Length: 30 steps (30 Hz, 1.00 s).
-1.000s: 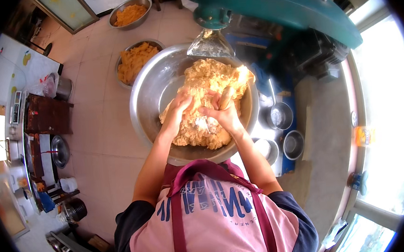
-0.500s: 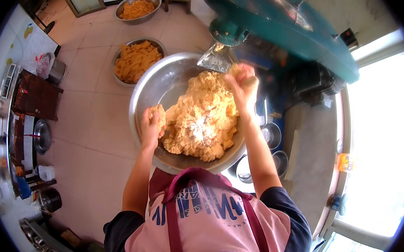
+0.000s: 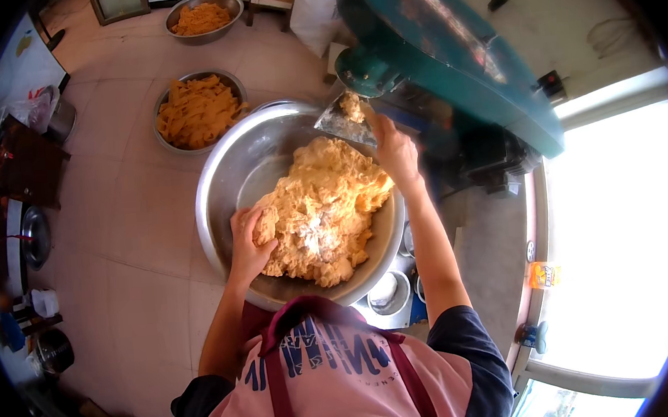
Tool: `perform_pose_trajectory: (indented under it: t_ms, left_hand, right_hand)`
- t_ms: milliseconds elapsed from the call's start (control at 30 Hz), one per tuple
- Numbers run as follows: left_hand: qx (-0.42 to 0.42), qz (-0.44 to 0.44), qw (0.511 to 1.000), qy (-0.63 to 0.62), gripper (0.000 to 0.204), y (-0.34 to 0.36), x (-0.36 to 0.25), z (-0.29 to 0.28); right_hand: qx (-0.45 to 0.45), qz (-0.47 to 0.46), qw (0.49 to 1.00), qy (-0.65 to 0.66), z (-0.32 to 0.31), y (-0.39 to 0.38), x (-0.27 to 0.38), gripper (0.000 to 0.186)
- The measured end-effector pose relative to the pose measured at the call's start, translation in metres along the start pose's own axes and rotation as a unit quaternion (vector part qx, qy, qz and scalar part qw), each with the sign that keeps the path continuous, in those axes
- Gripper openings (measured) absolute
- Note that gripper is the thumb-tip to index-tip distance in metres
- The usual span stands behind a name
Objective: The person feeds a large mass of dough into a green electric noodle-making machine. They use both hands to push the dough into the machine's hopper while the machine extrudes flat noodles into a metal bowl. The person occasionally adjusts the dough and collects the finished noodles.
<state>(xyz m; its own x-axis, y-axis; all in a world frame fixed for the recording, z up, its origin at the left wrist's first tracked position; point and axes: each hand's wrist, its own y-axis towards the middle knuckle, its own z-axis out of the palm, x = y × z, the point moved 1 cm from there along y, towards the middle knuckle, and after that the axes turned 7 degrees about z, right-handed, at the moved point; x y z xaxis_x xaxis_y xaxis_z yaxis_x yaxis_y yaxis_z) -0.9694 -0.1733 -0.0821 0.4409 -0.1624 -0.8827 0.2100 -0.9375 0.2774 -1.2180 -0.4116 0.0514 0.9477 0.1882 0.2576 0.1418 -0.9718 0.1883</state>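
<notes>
A large steel bowl (image 3: 216,170) holds a rough mound of pale yellow dough (image 3: 317,194), with a white patch near its middle. My left hand (image 3: 245,246) grips a lump at the mound's left side, fingers curled round it. My right hand (image 3: 396,154) is raised over the bowl's right rim, fingers closed on something tan I cannot make out, beside a triangular metal blade (image 3: 332,123) beneath the green machine's hub (image 3: 365,74). A small clump of dough (image 3: 352,106) clings there, close to my right fingertips.
Two steel basins of orange strips (image 3: 196,113) (image 3: 201,18) sit on the tiled floor (image 3: 129,207). The green machine (image 3: 462,52) overhangs at upper right. Small steel bowls (image 3: 390,297) lie under the big bowl's right side. A dark cabinet (image 3: 29,164) lines the left; a bright window (image 3: 599,236) is on the right.
Both hands have parted from the middle of the dough. My left hand has settled on its left side; my right hand rose, then moved slightly left toward the blade, where a clump now shows.
</notes>
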Motion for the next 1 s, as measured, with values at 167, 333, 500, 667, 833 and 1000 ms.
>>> perform_pose_trajectory:
  t_ms: [167,333,500,667,833,1000]
  left_hand:
    - [-0.004,-0.107,0.990,-0.097,0.079,-0.011,0.011,0.011]
    - [-0.041,-0.271,0.927,-0.254,0.064,-0.005,0.000,0.009]
    - [-0.052,-0.342,0.877,-0.334,0.057,-0.005,0.005,0.001]
    - [-0.034,-0.338,0.883,-0.323,0.054,-0.001,-0.008,0.004]
    - [-0.037,-0.367,0.867,-0.336,0.049,0.000,-0.006,-0.009]
    - [0.013,-0.312,0.859,-0.406,0.052,0.004,-0.014,0.007]
  right_hand:
    - [0.072,0.040,0.988,-0.127,0.065,0.032,0.016,0.024]
    - [-0.013,0.091,0.992,-0.088,0.088,0.066,0.008,0.034]
    - [0.062,0.055,0.991,-0.102,0.020,0.036,0.036,0.027]
    - [0.039,0.130,0.984,-0.113,0.085,0.059,-0.016,0.025]
    - [0.026,0.043,0.995,-0.088,0.039,0.039,0.039,0.022]
    - [0.041,0.074,0.994,-0.070,0.074,0.056,-0.005,0.024]
